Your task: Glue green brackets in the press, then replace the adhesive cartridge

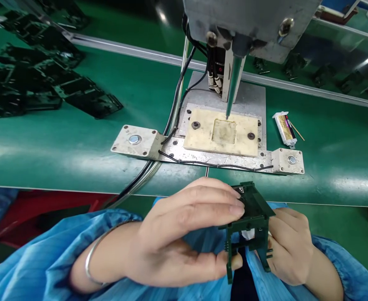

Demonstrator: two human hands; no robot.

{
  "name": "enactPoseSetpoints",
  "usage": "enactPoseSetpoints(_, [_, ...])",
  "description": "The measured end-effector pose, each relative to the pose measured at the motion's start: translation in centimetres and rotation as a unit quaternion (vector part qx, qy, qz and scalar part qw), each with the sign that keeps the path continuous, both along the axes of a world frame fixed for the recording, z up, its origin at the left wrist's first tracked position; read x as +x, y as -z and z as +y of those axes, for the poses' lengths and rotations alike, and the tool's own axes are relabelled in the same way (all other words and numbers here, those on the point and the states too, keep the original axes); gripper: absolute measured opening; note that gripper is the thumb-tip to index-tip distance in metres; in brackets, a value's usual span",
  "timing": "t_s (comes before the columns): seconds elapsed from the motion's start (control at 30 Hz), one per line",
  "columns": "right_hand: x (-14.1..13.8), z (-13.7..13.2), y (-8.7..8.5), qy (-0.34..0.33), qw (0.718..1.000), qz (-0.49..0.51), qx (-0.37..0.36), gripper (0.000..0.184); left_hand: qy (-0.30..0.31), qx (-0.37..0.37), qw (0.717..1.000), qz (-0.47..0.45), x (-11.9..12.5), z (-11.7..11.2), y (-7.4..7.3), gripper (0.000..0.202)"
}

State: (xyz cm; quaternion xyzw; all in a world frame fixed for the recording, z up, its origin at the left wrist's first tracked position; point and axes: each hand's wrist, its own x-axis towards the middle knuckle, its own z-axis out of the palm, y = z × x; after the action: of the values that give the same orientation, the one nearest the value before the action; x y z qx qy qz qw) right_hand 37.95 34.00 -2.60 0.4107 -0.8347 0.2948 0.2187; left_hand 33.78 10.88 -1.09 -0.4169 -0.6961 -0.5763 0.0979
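Observation:
In the head view my left hand (184, 234) grips a dark plastic frame (249, 217) from its left side, fingers over the top and thumb underneath. The frame is held tilted in front of my body, below the bench's front edge. My right hand (292, 246) is closed at the frame's right side, its fingertips partly hidden behind it. Something small and white (248, 233) shows through the frame's opening, and a thin pale tip shows by the right fingers. What the right hand pinches I cannot make out.
A press (246, 25) with a green-tinted rod (232, 88) stands over a cream fixture plate (190, 133). Button boxes (143, 148) flank it. A two-barrel adhesive cartridge (284, 128) lies right. Several dark frames (90, 98) are piled at left. Cables (177, 96) cross the green bench.

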Motion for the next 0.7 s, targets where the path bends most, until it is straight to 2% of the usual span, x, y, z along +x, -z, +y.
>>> enactPoseSetpoints(0.23, [-0.3,0.8,-0.5,0.010,1.000,-0.019,0.003,0.024,-0.008,0.004,0.999,-0.032,0.1,0.6,0.1,0.071])
enactPoseSetpoints(0.37, [0.2,-0.1,-0.3,-0.002,0.999,-0.032,-0.021,0.027,-0.018,0.005,1.000,-0.015,0.2,0.5,0.4,0.069])
enactPoseSetpoints(0.47, [0.5,-0.9,-0.3,0.008,1.000,-0.011,0.015,0.032,-0.030,0.020,0.999,-0.009,0.5,0.4,0.6,0.069])
enactPoseSetpoints(0.57, [0.6,-1.6,-0.7,0.017,0.999,0.020,0.043,0.036,-0.063,0.049,0.996,-0.033,0.8,0.5,0.7,0.075])
enactPoseSetpoints(0.7, [0.5,-2.1,-1.1,0.034,0.999,0.030,0.025,0.038,-0.080,0.069,0.993,-0.054,1.0,0.7,0.8,0.086])
